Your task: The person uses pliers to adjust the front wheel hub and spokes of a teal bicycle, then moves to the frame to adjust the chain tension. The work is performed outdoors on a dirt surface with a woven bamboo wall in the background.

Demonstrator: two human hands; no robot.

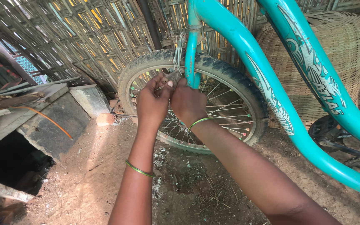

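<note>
Brake part: small grey metal bit (174,76) at the top of the front wheel, right beside the fork leg, looks like the brake caliper with its cable running up from it; both hands are pinched on it so it's mostly hidden
Left hand: left hand (153,102) is curled in, thumb and fingertips closed on the left side of that metal bit, seems to be steadying it against the tyre
Right hand: right hand (187,104) is fisted up close, touching the left one, fingers wrapped to the fork side of the part; can't see what the fingertips actually grip
Wheel: front wheel (194,102) stands upright on the dirt, knobby black rubber tyre, shiny rim, thin wire spokes with little coloured beads on them
Frame: teal frame (267,89), glossy painted tube that curves down and across to the right, pale decals, a few scuffs; the fork (191,54) drops straight to the wheel, which is why the hands come in from the left of it
Bangles: thin green bangles on both wrists (139,169), hard and smooth
Wall: woven split-bamboo wall (84,37) behind the bike, dry and slatted, light leaking through
Basket: big woven basket (334,54) well behind the frame, round, coarse weave
Ground: packed reddish dirt (105,166) with bits of straw, rough stone slab (55,121) off to the left
</note>
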